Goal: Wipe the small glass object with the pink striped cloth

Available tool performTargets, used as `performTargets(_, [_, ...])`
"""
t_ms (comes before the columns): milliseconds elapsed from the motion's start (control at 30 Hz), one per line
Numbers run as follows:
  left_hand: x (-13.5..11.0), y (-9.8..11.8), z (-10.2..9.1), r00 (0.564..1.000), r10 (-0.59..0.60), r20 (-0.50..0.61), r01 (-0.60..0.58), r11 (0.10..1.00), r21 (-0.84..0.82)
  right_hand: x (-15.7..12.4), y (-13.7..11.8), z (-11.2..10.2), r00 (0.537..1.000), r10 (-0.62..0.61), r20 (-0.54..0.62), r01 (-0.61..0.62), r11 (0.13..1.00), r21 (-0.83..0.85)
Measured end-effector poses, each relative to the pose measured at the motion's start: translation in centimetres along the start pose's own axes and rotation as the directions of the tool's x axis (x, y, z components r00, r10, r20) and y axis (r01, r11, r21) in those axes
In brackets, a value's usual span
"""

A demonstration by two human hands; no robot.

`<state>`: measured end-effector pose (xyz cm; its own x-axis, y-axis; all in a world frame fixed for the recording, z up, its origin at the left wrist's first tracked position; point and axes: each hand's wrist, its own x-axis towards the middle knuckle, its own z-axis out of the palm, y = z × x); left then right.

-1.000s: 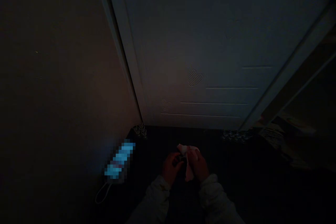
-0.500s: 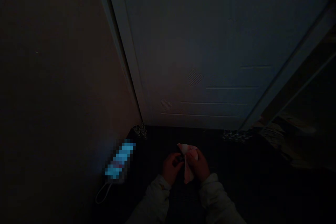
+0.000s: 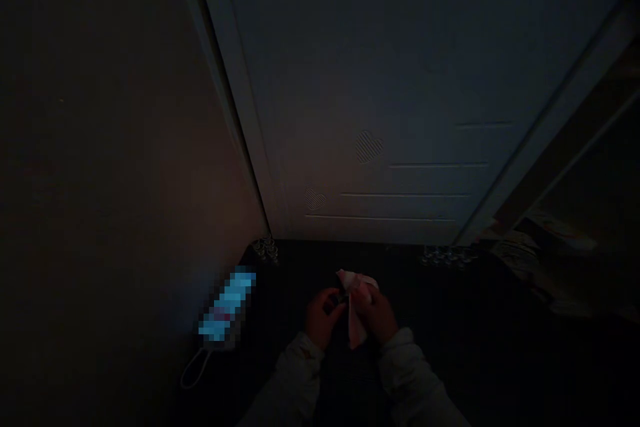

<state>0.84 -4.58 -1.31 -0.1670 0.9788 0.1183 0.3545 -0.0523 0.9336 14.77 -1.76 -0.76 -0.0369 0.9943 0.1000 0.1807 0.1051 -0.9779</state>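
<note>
The room is very dark. My two hands meet low in the middle of the view, both in pale sleeves. My right hand (image 3: 379, 315) is closed on a crumpled pale pink cloth or tissue (image 3: 356, 299) that sticks up above the fingers and hangs below them. My left hand (image 3: 321, 315) is curled beside it, fingers pinched on a small dark thing that I cannot make out. Both hands hover over a dark surface (image 3: 450, 320).
A lit phone screen (image 3: 227, 305) lies to the left with a white cable (image 3: 196, 367) looping from it. A white door (image 3: 400, 113) with heart marks stands behind, a bare wall (image 3: 110, 147) on the left. Small shiny objects (image 3: 265, 248) sit at the door's foot.
The hands have barely moved; the pink cloth shifted slightly in my right hand. The view dipped a little.
</note>
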Motion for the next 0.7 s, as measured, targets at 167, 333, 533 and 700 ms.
performTargets(167, [0.09, 0.07, -0.06, 1.0, -0.013, 0.006, 0.013, 1.0, -0.004, -0.08, 0.22, 0.1, 0.997, -0.08, 0.01, 0.081, 0.995, -0.067])
performTargets(333, [0.14, 0.38, -0.15, 0.999, -0.045, 0.019, 0.045, 0.998, -0.034, -0.14, -0.14, -0.04, 0.998, -0.062, 0.021, 0.063, 0.996, -0.07])
performTargets(533, [0.25, 0.14, -0.18, 0.997, -0.069, 0.038, 0.073, 0.993, -0.095, -0.21, -0.72, -0.23, 0.999, -0.03, 0.037, 0.03, 1.0, -0.007])
performTargets(700, [0.37, -0.15, -0.24, 0.997, -0.066, 0.04, 0.071, 0.989, -0.128, -0.26, -0.37, -0.22, 0.997, -0.042, 0.063, 0.04, 0.999, 0.023])
